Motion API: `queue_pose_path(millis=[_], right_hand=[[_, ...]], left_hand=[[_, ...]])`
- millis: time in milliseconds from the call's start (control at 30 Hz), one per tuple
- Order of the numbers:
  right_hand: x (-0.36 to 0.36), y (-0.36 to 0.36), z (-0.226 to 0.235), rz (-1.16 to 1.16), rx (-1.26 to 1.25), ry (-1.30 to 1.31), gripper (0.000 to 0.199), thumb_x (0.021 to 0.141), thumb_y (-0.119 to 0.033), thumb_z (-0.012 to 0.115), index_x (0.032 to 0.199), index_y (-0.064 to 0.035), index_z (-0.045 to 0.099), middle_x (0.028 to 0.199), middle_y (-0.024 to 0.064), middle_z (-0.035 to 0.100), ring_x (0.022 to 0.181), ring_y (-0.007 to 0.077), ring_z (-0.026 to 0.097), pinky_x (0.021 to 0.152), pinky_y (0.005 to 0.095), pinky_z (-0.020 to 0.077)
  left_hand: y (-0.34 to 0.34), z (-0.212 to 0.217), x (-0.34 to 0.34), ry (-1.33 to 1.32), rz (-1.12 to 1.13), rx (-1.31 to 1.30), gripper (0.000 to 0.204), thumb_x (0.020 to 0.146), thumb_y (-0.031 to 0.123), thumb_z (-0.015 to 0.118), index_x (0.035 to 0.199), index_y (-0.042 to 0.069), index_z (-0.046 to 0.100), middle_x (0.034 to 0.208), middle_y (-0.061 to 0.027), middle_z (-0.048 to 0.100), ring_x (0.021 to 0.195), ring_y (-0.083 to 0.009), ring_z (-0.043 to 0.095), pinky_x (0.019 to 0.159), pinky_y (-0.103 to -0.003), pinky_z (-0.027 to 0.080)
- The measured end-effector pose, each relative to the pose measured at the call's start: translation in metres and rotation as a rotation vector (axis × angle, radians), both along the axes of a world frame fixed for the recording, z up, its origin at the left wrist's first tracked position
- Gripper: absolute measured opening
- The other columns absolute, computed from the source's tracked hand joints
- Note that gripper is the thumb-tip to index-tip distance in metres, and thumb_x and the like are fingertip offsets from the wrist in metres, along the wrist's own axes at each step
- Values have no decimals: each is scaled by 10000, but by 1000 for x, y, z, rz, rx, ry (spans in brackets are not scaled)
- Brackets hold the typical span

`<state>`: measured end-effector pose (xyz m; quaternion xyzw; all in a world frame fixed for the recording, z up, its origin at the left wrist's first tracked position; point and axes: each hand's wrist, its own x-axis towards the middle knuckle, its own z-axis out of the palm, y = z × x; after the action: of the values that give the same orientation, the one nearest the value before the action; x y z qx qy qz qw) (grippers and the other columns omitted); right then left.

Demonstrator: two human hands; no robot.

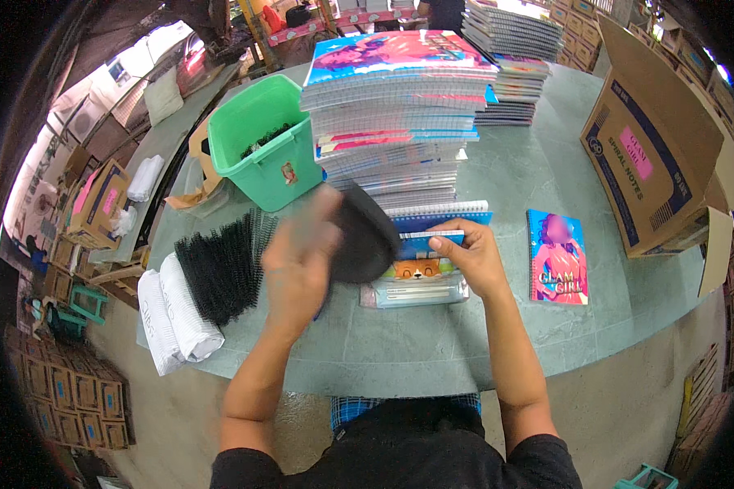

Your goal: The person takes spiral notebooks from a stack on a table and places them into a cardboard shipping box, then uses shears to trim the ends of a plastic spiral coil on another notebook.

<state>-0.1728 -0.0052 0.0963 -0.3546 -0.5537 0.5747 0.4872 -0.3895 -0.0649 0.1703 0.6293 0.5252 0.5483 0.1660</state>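
Note:
My right hand [475,259] pinches the edge of a blue-covered notebook [426,236] that has a row of holes along its edge. Blurred by motion, my left hand [303,257] is beside a dark, rounded flap-like piece [365,236] whose kind I cannot make out. Whether the left fingers hold that piece is unclear. Below the right hand lies a plastic-wrapped pack [416,293] with an orange cartoon animal on it. Behind both hands rises a tall stack of notebooks [395,122], pink and blue on top. A single spiral notebook [558,259] with a figure on its cover lies to the right.
Black wire spirals [220,265] sit at the left, with white wrapped rolls [179,314] beside them. A green bin [261,155] holds more black spirals. At the far right of the green table [400,363] stands an open cardboard box [652,163]. Another notebook stack [510,81] is behind.

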Motion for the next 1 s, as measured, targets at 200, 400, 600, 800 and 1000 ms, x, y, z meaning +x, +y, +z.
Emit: queue_pose_path(millis=[200,400,600,800,1000], right_hand=[[15,-3,15,77,-27,-23,422,883,-405,516,948,-4,631,902,51,633,838,105,561,724,264,442],[8,-6,7,37,-125,70,572,928,-471,366,1026,36,613,1022,95,614,980,162,527,907,288,350],[9,-3,2,46,-161,8,587,930,-478,359,1050,43,602,1041,97,612,971,165,535,902,276,356],[17,-7,7,146,-52,18,473,918,-396,454,1032,33,618,972,85,635,897,145,563,835,263,408],[7,-6,4,111,184,46,255,867,-231,576,924,8,646,946,65,650,902,140,576,829,289,443]], left_hand=[[2,-9,20,268,-291,-244,306,862,97,544,1157,21,569,1096,-123,612,1024,-169,560,897,-319,430],[2,-16,32,491,-339,-356,301,829,89,573,1126,47,595,1071,-119,625,1000,-195,586,880,-304,431],[3,-13,44,523,-310,-287,304,820,70,562,1122,60,599,1086,-125,614,927,-233,601,836,-324,450],[12,-21,48,355,-300,-137,308,839,89,537,1142,63,586,1063,-148,610,900,-261,592,825,-337,450],[-40,-112,56,381,-382,-307,312,824,118,563,1126,43,577,1048,-172,591,909,-325,552,828,-382,431]])
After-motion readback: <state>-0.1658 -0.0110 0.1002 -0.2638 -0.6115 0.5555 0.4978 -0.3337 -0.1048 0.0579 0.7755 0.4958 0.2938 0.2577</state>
